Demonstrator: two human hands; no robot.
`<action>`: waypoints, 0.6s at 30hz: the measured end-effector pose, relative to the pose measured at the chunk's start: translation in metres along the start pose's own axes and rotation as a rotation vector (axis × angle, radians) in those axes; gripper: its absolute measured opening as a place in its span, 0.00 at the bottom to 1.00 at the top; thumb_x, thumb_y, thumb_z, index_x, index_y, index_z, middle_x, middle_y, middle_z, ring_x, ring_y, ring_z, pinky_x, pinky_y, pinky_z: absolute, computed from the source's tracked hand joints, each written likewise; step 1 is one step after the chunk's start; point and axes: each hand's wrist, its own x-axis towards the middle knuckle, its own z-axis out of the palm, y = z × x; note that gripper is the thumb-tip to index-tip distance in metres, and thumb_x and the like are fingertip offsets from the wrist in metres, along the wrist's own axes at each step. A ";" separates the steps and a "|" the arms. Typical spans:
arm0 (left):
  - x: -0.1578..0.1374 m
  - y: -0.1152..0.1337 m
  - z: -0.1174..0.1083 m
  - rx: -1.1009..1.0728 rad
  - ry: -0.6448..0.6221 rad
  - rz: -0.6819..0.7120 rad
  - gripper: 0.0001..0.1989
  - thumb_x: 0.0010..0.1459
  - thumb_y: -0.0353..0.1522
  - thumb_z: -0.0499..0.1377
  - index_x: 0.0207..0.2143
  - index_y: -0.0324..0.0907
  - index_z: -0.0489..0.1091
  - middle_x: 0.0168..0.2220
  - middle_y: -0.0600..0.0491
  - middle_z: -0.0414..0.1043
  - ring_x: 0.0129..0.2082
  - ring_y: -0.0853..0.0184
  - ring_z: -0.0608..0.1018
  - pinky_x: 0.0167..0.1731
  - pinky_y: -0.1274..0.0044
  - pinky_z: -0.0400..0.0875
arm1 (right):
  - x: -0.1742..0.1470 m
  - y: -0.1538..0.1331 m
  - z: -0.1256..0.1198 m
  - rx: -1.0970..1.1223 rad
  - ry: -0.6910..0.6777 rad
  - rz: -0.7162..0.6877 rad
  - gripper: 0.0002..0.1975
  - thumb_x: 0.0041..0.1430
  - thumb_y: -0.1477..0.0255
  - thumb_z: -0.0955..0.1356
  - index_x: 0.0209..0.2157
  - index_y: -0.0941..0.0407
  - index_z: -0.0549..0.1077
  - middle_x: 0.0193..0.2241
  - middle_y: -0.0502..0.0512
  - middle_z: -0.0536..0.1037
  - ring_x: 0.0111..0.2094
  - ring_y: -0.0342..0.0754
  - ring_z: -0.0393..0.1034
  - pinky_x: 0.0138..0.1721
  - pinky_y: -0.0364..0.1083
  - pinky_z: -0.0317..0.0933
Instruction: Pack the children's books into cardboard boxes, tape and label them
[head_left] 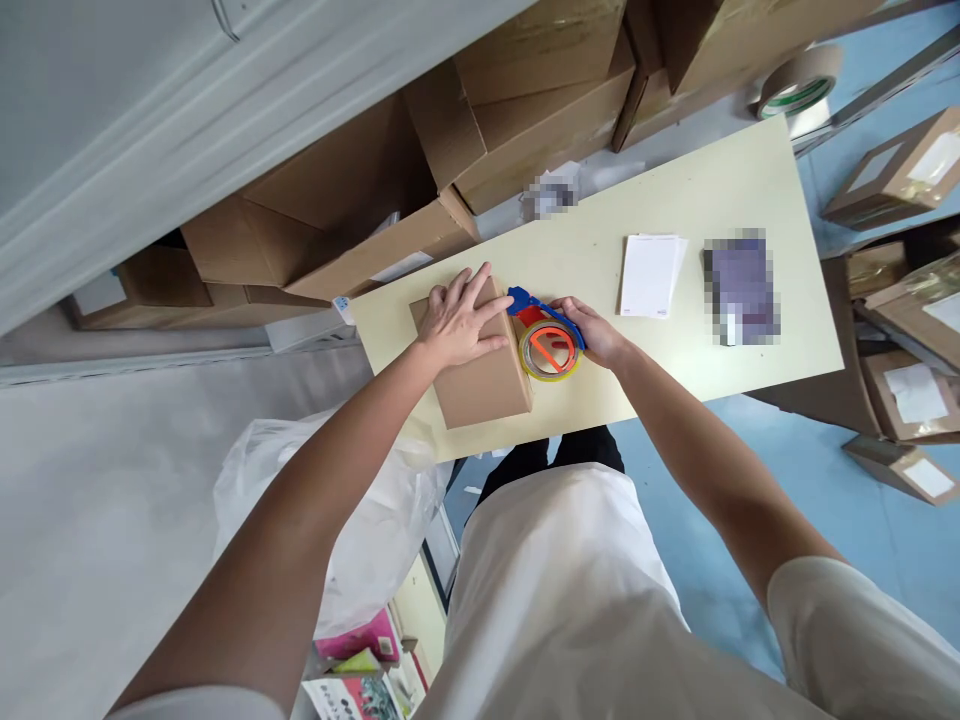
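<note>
A small brown cardboard box lies on the pale table. Spread flat across its top is my left hand, fingers apart and pointing away from me. My right hand is wrapped round the blue handle of a tape dispenser that carries a roll of tape with an orange hub. The dispenser's blue head meets the box's right edge near my left fingertips. Whether tape is stuck to the box there I cannot tell.
A stack of white cards and a blurred purple item lie on the table's right part. Large open cartons line the far side. A brown tape roll sits at the back right. A white plastic bag hangs left below.
</note>
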 end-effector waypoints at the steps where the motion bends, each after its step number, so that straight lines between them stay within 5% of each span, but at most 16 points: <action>1: 0.000 0.000 0.001 0.000 0.001 -0.008 0.31 0.54 0.49 0.56 0.59 0.54 0.59 0.69 0.49 0.34 0.65 0.44 0.47 0.54 0.53 0.48 | -0.007 -0.001 0.000 -0.034 -0.061 0.028 0.22 0.55 0.56 0.67 0.48 0.50 0.69 0.43 0.53 0.76 0.43 0.51 0.71 0.44 0.52 0.68; 6: 0.002 0.001 0.002 -0.001 -0.004 -0.040 0.29 0.54 0.50 0.56 0.57 0.55 0.61 0.68 0.49 0.35 0.63 0.43 0.50 0.52 0.53 0.51 | -0.030 -0.003 -0.002 -0.227 -0.112 0.040 0.44 0.43 0.73 0.71 0.62 0.44 0.55 0.54 0.52 0.70 0.52 0.58 0.66 0.50 0.60 0.64; 9: 0.003 0.001 0.002 0.017 -0.012 -0.046 0.29 0.54 0.51 0.55 0.57 0.55 0.61 0.68 0.49 0.36 0.62 0.43 0.51 0.52 0.53 0.52 | -0.042 0.006 -0.011 -0.314 -0.107 -0.030 0.45 0.40 0.77 0.69 0.62 0.49 0.56 0.55 0.54 0.69 0.54 0.58 0.63 0.55 0.59 0.59; 13: 0.003 0.001 0.001 0.050 -0.029 -0.046 0.29 0.55 0.52 0.53 0.57 0.54 0.60 0.68 0.48 0.37 0.62 0.44 0.52 0.52 0.53 0.52 | -0.086 0.038 -0.035 -0.413 -0.151 0.044 0.45 0.41 0.77 0.70 0.62 0.48 0.56 0.54 0.54 0.71 0.53 0.57 0.65 0.54 0.56 0.60; 18: 0.002 0.006 -0.001 0.054 -0.036 -0.076 0.29 0.56 0.52 0.51 0.58 0.53 0.59 0.68 0.49 0.36 0.61 0.43 0.52 0.53 0.53 0.51 | -0.148 0.087 -0.033 -0.285 -0.188 0.098 0.44 0.43 0.74 0.72 0.63 0.46 0.56 0.54 0.55 0.71 0.53 0.57 0.66 0.54 0.56 0.60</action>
